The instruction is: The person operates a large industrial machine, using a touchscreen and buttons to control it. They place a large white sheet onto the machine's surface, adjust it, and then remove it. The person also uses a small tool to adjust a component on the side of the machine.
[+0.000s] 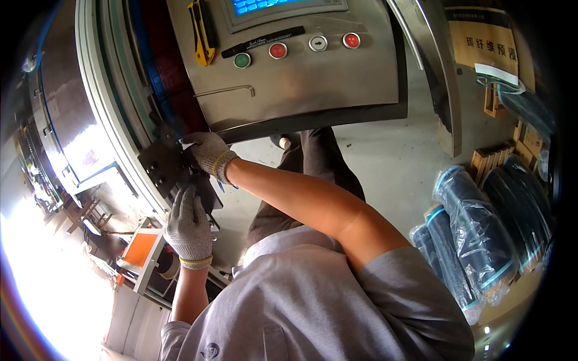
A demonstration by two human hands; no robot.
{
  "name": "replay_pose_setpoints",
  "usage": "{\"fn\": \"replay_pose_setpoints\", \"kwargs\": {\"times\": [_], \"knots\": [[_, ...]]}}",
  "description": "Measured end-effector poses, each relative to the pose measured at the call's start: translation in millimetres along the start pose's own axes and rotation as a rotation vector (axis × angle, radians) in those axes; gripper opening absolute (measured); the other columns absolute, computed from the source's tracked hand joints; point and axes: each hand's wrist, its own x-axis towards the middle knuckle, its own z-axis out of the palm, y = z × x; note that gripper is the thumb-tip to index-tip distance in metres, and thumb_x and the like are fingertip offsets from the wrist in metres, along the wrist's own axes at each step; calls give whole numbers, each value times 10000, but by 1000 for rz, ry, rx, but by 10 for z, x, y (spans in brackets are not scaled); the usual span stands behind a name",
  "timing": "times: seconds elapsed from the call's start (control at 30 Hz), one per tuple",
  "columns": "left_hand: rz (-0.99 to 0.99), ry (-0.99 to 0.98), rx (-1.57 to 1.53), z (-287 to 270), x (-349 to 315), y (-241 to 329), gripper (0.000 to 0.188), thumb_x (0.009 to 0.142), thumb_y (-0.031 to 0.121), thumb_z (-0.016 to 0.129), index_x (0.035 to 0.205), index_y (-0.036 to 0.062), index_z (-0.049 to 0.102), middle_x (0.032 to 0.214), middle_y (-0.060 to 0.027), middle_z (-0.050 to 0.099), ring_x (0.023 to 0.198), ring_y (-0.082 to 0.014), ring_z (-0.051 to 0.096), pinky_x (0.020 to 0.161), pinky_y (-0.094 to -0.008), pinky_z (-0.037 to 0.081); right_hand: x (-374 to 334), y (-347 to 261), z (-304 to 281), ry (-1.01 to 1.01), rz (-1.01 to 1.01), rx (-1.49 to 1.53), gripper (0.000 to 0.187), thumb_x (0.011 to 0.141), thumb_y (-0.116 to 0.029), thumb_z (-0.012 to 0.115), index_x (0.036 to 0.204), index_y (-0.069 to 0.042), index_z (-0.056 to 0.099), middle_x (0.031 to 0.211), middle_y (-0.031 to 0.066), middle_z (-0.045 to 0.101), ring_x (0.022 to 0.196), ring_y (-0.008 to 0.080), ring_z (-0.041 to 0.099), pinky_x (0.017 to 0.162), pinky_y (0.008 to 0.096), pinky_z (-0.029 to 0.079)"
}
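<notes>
Both my hands wear grey knit gloves and are at a black metal block [164,163] with round holes, mounted at the end of the machine's long rail. My right hand [208,153] reaches across from the right, its fingers bent against the block's right side; the fingertips are partly hidden. Below the block, my left hand [188,231] points upward with its fingers stretched out, the tips at the block's lower edge. A bent metal hex key [232,91] lies on the steel control panel [289,84], above my right hand.
A yellow-and-black utility knife [202,36] and a black marker [263,41] rest on the panel beside several round buttons [277,50] and a lit screen [265,5]. Plastic-wrapped dark rolls [475,228] and a cardboard box [484,45] stand at right. An orange-topped stand [141,246] is at left.
</notes>
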Motion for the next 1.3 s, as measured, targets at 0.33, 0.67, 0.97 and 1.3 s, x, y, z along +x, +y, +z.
{"fn": "replay_pose_setpoints", "kwargs": {"times": [0.33, 0.67, 0.97, 1.3], "knots": [[-127, -145, 13, 102, -84, 19, 362, 916, 170, 570, 1246, 30, 619, 1188, -219, 641, 991, -378, 668, 846, -432, 537, -14, 22, -9, -47, 23, 4, 335, 845, -68, 576, 1159, -6, 675, 821, 129, 707, 661, 177, 645, 615, 307, 516], [-97, -116, 17, 144, -98, -15, 350, 916, 156, 567, 1234, 20, 625, 1210, -211, 640, 1013, -376, 666, 861, -430, 536, 22, 75, -7, -62, 12, 0, 325, 848, -46, 577, 1154, -9, 678, 855, 131, 716, 702, 176, 654, 654, 306, 526], [-128, -239, 108, 60, -8, -3, 331, 917, 207, 590, 1204, 62, 667, 1221, -161, 655, 1025, -343, 670, 888, -417, 530, 17, 57, -6, -14, 30, -31, 365, 843, -68, 599, 1199, -18, 659, 918, 159, 720, 744, 195, 673, 680, 322, 536], [-114, -236, 117, 28, 38, 45, 287, 905, 222, 620, 1128, 57, 693, 1139, -153, 684, 937, -335, 689, 799, -399, 553, -9, -8, -23, -71, 36, -22, 353, 843, -46, 552, 1176, -22, 669, 864, 146, 724, 712, 190, 669, 673, 312, 540]]}}
